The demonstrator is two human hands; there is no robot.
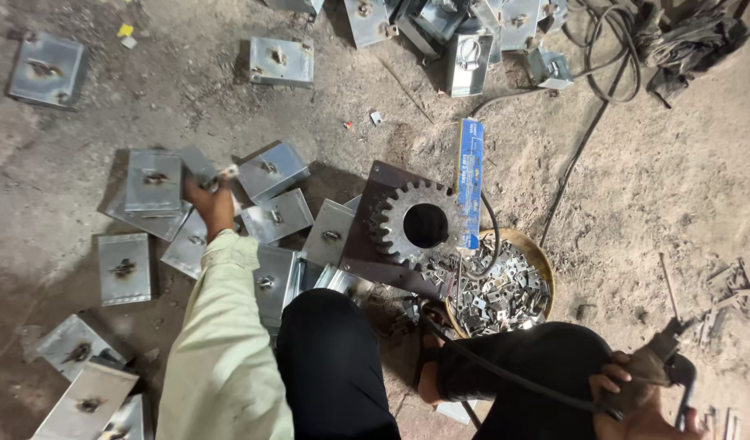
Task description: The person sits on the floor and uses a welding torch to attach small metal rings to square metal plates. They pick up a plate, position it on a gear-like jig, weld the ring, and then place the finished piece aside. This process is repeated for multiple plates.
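Observation:
My left hand [208, 200] reaches out over a pile of small grey metal boxes [269, 171] on the dirt floor and grips the edge of one box [197, 167]. My right hand [631, 391] rests on my right knee and holds a dark welding holder [676, 367] with a black cable [505, 371] running back across my leg. A large steel gear [420, 224] lies on a dark metal plate [363, 244] in front of my knees.
A round pan [538, 265] of small metal pieces sits beside the gear. A blue flat packet [470, 175] lies behind it. More metal boxes [464, 33] lie at the top, others at the left [48, 69], and cables [619, 49] coil at the top right.

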